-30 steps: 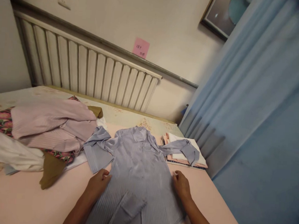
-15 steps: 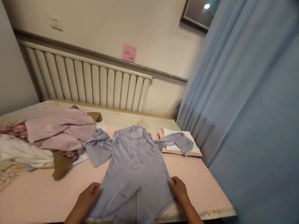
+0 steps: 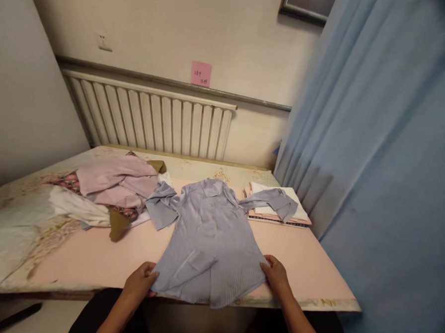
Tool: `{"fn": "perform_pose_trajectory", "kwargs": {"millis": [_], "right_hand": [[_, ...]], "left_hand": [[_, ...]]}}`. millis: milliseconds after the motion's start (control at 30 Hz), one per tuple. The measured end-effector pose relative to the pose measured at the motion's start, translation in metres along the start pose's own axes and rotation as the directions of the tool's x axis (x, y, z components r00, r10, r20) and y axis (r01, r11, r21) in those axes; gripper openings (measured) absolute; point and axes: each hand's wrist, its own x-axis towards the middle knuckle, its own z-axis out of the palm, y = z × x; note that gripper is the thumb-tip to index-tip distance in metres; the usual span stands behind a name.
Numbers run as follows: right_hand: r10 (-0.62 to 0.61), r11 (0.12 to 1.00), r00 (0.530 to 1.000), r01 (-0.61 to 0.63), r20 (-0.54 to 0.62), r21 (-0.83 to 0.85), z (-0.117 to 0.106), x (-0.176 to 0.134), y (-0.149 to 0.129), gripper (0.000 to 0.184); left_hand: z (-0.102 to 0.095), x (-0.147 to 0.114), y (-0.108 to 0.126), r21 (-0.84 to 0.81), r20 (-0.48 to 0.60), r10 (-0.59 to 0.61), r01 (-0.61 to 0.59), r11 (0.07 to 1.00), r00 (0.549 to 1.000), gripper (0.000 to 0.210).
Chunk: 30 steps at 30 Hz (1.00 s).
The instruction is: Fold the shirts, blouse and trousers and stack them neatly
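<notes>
A blue-grey ribbed shirt (image 3: 211,235) lies front up, its collar toward the wall. My left hand (image 3: 141,280) pinches its left side edge near the hem, and my right hand (image 3: 274,272) grips the opposite edge a little higher. Near the bottom, a corner of one front panel is folded over. The left sleeve lies crumpled beside the body; the right one rests across a stack of folded clothes (image 3: 298,210). The hem hangs slightly past the near edge of the table.
Left of the shirt is a loose heap of clothes (image 3: 117,181), pink, white, olive and patterned. A pink mat (image 3: 306,270) covers part of the flower-printed tabletop (image 3: 5,244). A blue curtain (image 3: 373,194) hangs along the right side; a radiator (image 3: 154,118) stands behind.
The view has shifted, so more of the table's near edge and my lap show. Both hands keep their hold on the shirt, whose hem looks spread slightly wider.
</notes>
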Motion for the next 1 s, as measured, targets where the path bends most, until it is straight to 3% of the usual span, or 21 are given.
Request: {"fn": "perform_pose_trajectory", "kwargs": {"millis": [300, 400, 500, 600, 667, 833, 1000], "right_hand": [[0.02, 1.0, 1.0, -0.02, -0.003, -0.017, -0.005, -0.002, 0.002, 0.031], [-0.017, 0.996, 0.998, 0.012, -0.056, -0.086, -0.006, -0.006, 0.002, 0.031], [-0.095, 0.99, 0.993, 0.087, -0.073, -0.113, -0.006, -0.013, 0.0, 0.031], [-0.138, 0.989, 0.989, 0.134, -0.062, -0.066, -0.007, -0.02, -0.002, 0.031], [-0.13, 0.991, 0.99, 0.127, -0.056, -0.043, -0.007, -0.022, -0.004, 0.031], [-0.111, 0.994, 0.994, 0.11, -0.017, -0.011, -0.01, -0.02, -0.005, 0.031], [-0.11, 0.994, 0.994, 0.11, -0.018, 0.0, -0.009, -0.018, 0.001, 0.033]], "left_hand": [[-0.009, 0.0, -0.013, 0.032, -0.015, 0.001, -0.001, 0.999, 1.0, 0.014], [-0.011, -0.008, -0.009, 0.246, -0.057, 0.06, -0.045, 0.968, 0.997, 0.016], [-0.009, -0.02, 0.003, 0.537, -0.142, 0.257, -0.144, 0.831, 0.956, 0.025], [0.003, -0.032, 0.021, 0.675, -0.091, 0.415, -0.251, 0.694, 0.905, 0.03], [0.018, -0.034, 0.034, 0.666, -0.009, 0.451, -0.331, 0.669, 0.892, 0.032], [0.057, -0.02, 0.061, 0.567, 0.122, 0.417, -0.408, 0.716, 0.901, 0.042], [0.077, -0.001, 0.078, 0.484, 0.146, 0.26, -0.299, 0.822, 0.954, 0.054]]}}
